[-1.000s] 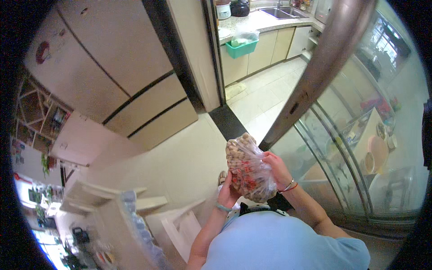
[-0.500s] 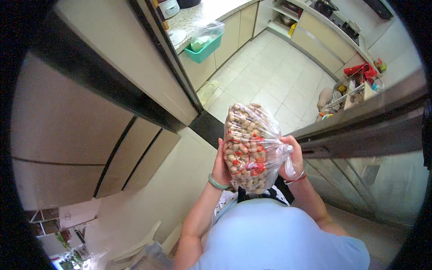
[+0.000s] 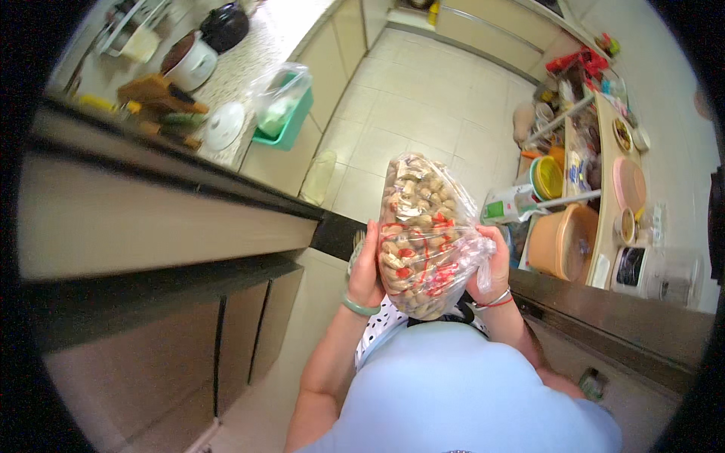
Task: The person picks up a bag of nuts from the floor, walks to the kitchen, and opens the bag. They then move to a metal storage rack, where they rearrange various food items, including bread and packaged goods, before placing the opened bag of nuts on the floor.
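A clear plastic bag of unshelled peanuts [image 3: 423,234], with red printing on its film, is held in front of my body. My left hand [image 3: 367,268] presses flat along the bag's left side, its fingers partly hidden behind it; a green bangle circles that wrist. At the bag's gathered neck, my right hand [image 3: 492,264] is closed around the bunched plastic. A loose end of film hangs over those fingers. Red and pale bands are on the right wrist.
Ahead is a kitchen with a tiled floor [image 3: 400,113]. On the left, a teal bin [image 3: 291,124] hangs from the counter [image 3: 249,45], near a white lid [image 3: 224,126]. A shelf rack [image 3: 596,162] with tubs stands right. A dark door frame [image 3: 174,181] is close on my left.
My view has moved forward through the doorway and turned, bringing the right-hand rack and more of the left counter into sight. Both hands keep the bag, which stays in front of me.
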Available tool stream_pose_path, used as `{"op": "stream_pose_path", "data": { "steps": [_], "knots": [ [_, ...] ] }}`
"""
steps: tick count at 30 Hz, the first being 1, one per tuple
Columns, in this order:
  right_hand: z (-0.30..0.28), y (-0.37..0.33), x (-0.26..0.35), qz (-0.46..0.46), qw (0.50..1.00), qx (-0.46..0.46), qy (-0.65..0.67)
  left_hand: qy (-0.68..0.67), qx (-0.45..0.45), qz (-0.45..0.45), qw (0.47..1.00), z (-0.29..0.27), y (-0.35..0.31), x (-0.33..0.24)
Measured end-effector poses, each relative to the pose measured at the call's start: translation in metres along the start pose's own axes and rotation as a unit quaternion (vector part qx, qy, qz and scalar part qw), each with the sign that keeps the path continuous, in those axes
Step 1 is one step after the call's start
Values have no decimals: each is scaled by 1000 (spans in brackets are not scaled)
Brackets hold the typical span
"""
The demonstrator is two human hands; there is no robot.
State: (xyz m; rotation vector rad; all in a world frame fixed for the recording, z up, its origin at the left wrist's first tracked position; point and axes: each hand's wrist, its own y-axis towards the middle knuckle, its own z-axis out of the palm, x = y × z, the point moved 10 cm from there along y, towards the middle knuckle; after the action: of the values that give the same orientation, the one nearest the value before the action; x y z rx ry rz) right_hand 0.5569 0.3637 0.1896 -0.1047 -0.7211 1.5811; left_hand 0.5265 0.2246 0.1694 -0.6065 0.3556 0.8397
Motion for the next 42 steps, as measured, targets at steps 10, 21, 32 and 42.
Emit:
{"op": "stream_pose_path", "data": {
  "steps": [10,21,32,42],
  "knots": [
    [-12,120,43,-105,980,-131,106,42,125,-118,984,36,149,-81],
    [82,260,67,-110,980,70,147,120,179,-94,972,43,255,-203],
    [110,381,118,-109,984,-126,64,312,137,9,940,63,371,-263],
    [142,543,225,-61,987,-146,-11,325,74,82,939,97,523,-314]
  ]
}}
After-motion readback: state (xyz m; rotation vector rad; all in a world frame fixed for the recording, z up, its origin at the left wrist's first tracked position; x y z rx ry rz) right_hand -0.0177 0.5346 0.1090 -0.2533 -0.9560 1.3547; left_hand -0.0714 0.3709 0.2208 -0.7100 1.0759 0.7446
